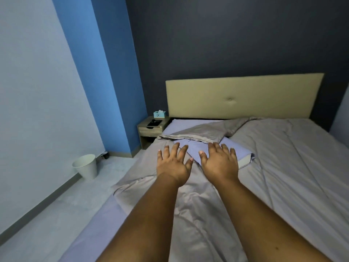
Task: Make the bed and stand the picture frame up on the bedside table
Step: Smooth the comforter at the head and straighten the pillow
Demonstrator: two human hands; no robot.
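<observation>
A crumpled grey duvet (279, 157) covers most of the bed, bunched and folded back near the head. A lilac pillow (236, 150) lies partly under that fold, on a lilac sheet (181, 124). My left hand (172, 163) and my right hand (220, 161) are stretched out side by side above the duvet, palms down, fingers spread, holding nothing. The right fingertips overlap the pillow. On the wooden bedside table (151, 129) at the bed's left a dark picture frame (154, 122) lies flat.
A teal tissue box (159, 114) stands at the back of the bedside table. A beige headboard (243, 95) backs the bed. A white waste bin (86, 166) stands on the floor by the left wall, with a small dark object (105, 155) behind it.
</observation>
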